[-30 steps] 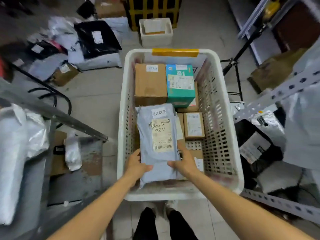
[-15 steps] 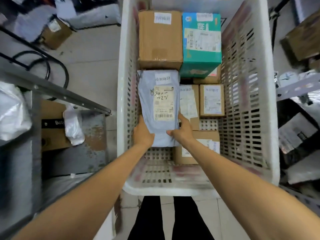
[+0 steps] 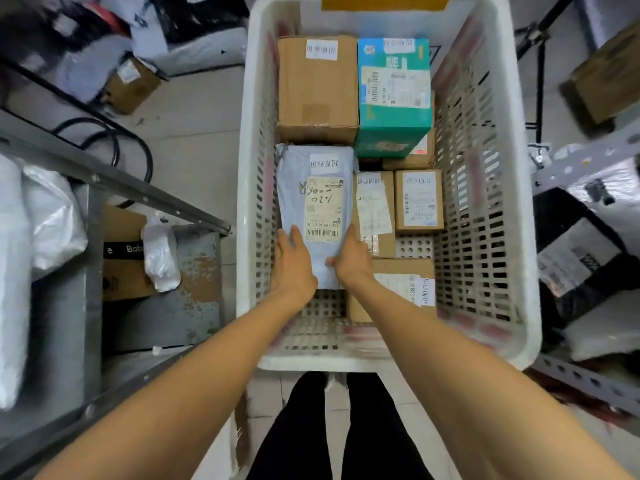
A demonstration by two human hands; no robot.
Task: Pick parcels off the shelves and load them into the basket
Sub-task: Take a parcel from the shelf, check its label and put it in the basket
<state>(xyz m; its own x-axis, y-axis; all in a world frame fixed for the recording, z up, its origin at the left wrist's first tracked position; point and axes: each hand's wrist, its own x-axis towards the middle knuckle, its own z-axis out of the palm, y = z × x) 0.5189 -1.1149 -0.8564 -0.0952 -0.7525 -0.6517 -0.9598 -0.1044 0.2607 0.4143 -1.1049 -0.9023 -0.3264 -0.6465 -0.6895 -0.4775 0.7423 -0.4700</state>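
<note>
Head view: grey mailer bag laid down inside the basket

Head camera looks straight down into the white basket (image 3: 346,362). The grey mailer bag (image 3: 313,199) lies label up along the basket's 9 o'clock side. Its far end touches the brown carton (image 3: 317,88) at its 12 o'clock. A teal box (image 3: 394,98) stands just beside that carton, and two small cardboard boxes (image 3: 419,199) sit at the bag's 3 o'clock.

The left hand (image 3: 294,263) covers the bag's near left corner with its fingers pointing to 12 o'clock. Whether they curl under the edge cannot be told. The right hand (image 3: 351,258) pinches the near right edge, thumb on top and fingers down the side against a box.

A second ago the bag was held over the near rim. Half a second ago it was lower but short of the carton. It has since slid toward 12 o'clock and met the carton. Both hands have stayed at its near end.

At 9 o'clock, outside the basket, runs a metal shelf (image 3: 104,180).
</note>
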